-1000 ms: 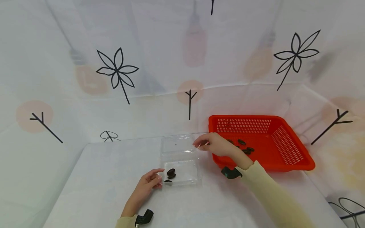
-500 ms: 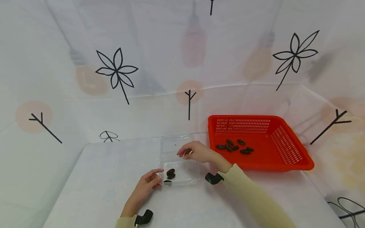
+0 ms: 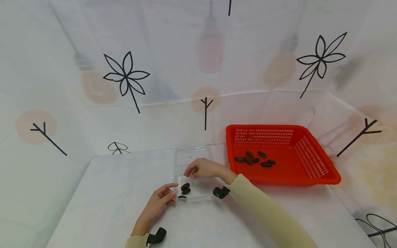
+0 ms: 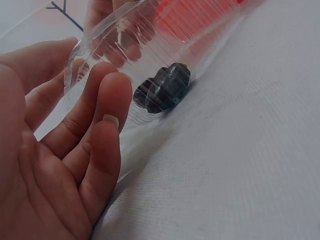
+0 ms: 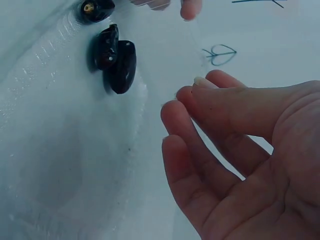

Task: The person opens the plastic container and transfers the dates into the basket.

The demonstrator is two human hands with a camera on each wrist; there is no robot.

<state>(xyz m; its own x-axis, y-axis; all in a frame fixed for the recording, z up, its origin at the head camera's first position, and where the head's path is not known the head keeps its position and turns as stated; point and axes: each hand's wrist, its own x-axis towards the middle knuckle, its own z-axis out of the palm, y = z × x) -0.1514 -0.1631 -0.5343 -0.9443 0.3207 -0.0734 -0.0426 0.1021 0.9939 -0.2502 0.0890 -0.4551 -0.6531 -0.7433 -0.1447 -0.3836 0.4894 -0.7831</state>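
Note:
A clear plastic hinged box [image 3: 201,198] lies on the table with its lid [image 3: 190,156] laid back. Inside its left side sit dark, glossy oval fruits [image 3: 185,186], their exact kind unclear. The left hand [image 3: 159,201] rests beside the box with loosely bent fingers, its index fingertip at the left wall. Over the box's rear part hovers the right hand [image 3: 204,168]. In the right wrist view its thumb [image 5: 235,107] lies close to the index finger, and no object shows between them. The fruits [image 5: 122,67] below it are apart from the fingers.
A red plastic basket [image 3: 310,177] with slotted walls stands to the right of the box. Several dark oval fruits [image 3: 262,154] lie in its left part. A patterned white cloth [image 3: 167,127] hangs behind the table [image 3: 118,193].
The right hand has moved left and slightly down from the basket's left edge to above the box. The left hand, box and fruits inside it look unmoved.

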